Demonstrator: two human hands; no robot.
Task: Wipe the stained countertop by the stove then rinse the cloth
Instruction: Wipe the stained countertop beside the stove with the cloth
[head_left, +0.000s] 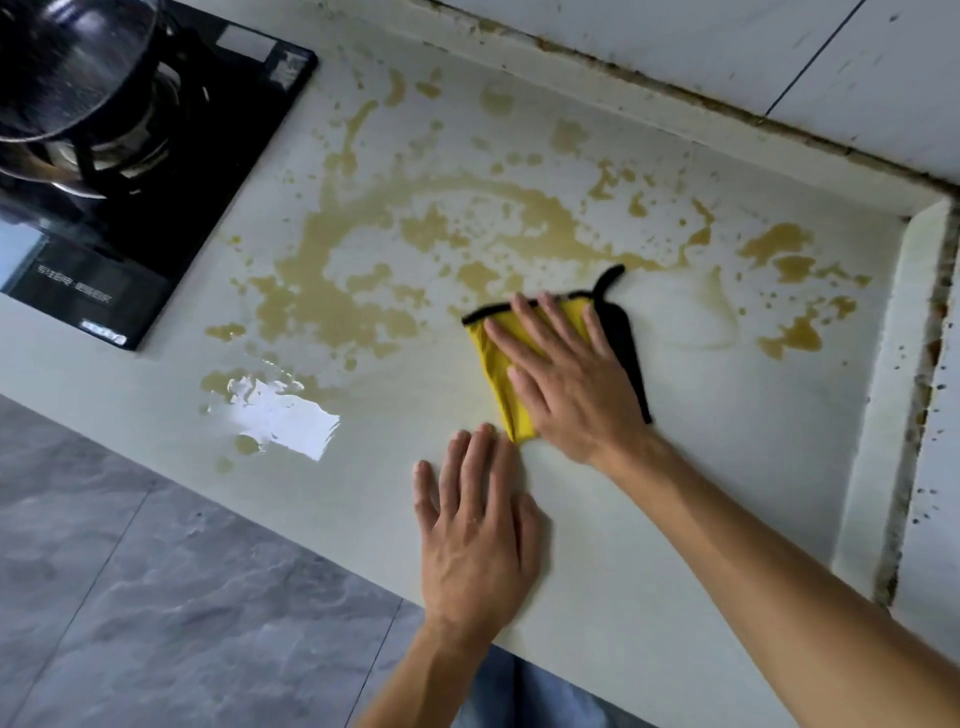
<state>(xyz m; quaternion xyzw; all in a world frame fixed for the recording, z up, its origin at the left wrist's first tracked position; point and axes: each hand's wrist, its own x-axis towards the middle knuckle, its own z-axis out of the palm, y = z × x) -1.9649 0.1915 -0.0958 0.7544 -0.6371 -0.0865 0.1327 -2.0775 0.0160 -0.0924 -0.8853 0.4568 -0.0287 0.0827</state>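
step in hand: the wiping was under way; the rinsing of the cloth was not yet begun, as i judge from the many stains left.
right hand: the right hand (566, 374) lay flat on the cloth (506, 364) with straight fingers and pressed it down on the tabletop (675, 493); it did not clench it.
left hand: the left hand (478, 535) rested flat on a bare part of the tabletop just beside the near corner of the cloth, fingers straight, holding nothing.
cloth: yellow with a black edge and a small black loop, folded, lying near the middle of the tabletop, at the border between the cleaner near part and the stains.
stains: the brown stains (363, 291) were spread wide from the stove (156, 218) side to the right corner; a wet shiny patch (280, 410) lay near the front edge.
next move: probably the cloth had to be pushed away and to the left through the big stain, with steady pressure, and then to the spots at the right.
stove: black, with a pot (72, 67) on the burner at the top left.
writing: white characters were printed on the front strip of the stove, but too blurred to read; no brand could be told.
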